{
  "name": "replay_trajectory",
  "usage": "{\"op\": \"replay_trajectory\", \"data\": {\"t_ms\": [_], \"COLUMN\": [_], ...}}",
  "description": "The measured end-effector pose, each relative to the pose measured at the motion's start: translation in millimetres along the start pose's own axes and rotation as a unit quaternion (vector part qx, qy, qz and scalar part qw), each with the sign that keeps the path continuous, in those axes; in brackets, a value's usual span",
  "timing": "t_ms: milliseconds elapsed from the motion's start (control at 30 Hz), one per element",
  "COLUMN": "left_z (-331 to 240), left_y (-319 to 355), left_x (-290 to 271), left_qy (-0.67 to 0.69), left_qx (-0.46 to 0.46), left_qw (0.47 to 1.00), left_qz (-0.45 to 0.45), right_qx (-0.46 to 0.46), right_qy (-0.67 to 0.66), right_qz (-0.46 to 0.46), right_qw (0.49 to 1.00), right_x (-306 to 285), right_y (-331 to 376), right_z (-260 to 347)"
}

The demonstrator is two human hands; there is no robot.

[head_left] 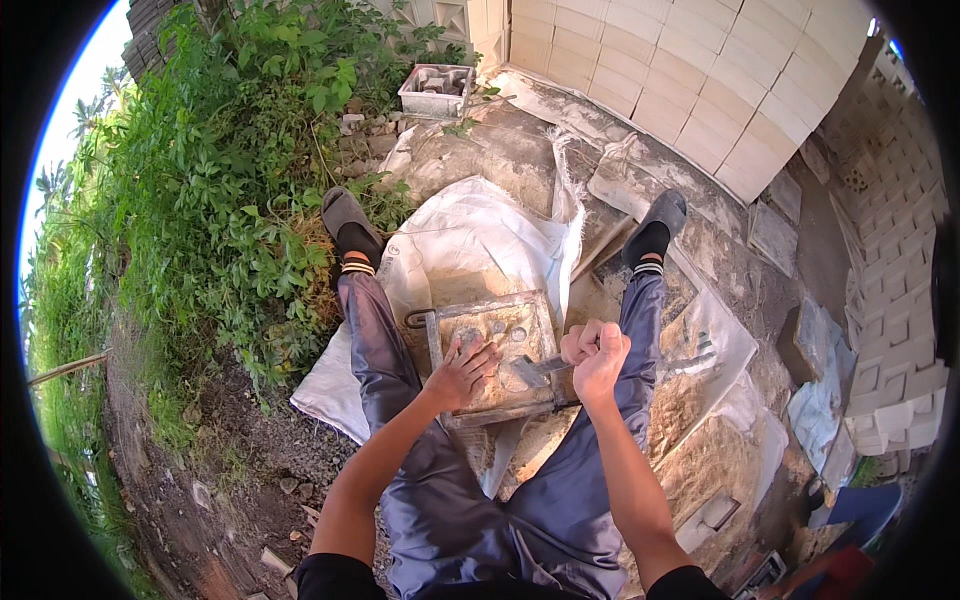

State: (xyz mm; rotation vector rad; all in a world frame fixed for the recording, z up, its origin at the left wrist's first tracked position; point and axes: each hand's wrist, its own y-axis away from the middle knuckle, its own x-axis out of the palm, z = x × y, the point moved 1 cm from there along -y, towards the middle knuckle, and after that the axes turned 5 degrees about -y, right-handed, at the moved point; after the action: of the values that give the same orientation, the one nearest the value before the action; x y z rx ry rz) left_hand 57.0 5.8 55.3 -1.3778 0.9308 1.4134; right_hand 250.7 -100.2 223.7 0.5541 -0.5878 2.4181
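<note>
Between my spread legs lies a square metal-edged mould frame (pixel 434 345) with a curved handle at its left corner. Pale, sandy material (pixel 490 312) fills it, with a few round shapes on its surface. My left hand (pixel 465 373) rests palm down on this fill near the left side, fingers stretched out. Over the frame's right edge, my right hand (pixel 597 357) is closed in a fist around a flat grey-bladed tool (pixel 530 372). The blade points left, over the fill; its grip is hidden in my fingers.
White woven sacking (pixel 465 225) lies under the frame, with loose sandy material (pixel 715 455) at the right. A grey-white box (pixel 436 92) stands at the far end. Pale stacked blocks (pixel 690 80) rise beyond; dense green plants (pixel 220 200) grow on the left.
</note>
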Motion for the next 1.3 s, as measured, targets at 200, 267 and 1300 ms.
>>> {"op": "replay_trajectory", "data": {"t_ms": [200, 267, 1300], "left_z": [0.9, 6.2, 6.9], "left_y": [12.2, 13.8, -85.7], "left_x": [-9.3, -8.7, 10.1], "left_qy": [0.066, 0.058, 0.107], "left_qx": [0.001, -0.068, 0.0], "left_qw": [0.998, 0.996, 0.993], "left_qz": [-0.005, -0.02, 0.053], "right_qx": [0.032, 0.024, 0.005], "right_qy": [0.02, 0.048, 0.015], "right_qz": [0.032, 0.037, 0.019], "right_qw": [0.999, 0.998, 1.0], "right_x": [27.6, 38.4, 15.2], "right_y": [-12.7, -15.2, 2.2], "right_z": [-14.8, -22.0, -7.4]}}
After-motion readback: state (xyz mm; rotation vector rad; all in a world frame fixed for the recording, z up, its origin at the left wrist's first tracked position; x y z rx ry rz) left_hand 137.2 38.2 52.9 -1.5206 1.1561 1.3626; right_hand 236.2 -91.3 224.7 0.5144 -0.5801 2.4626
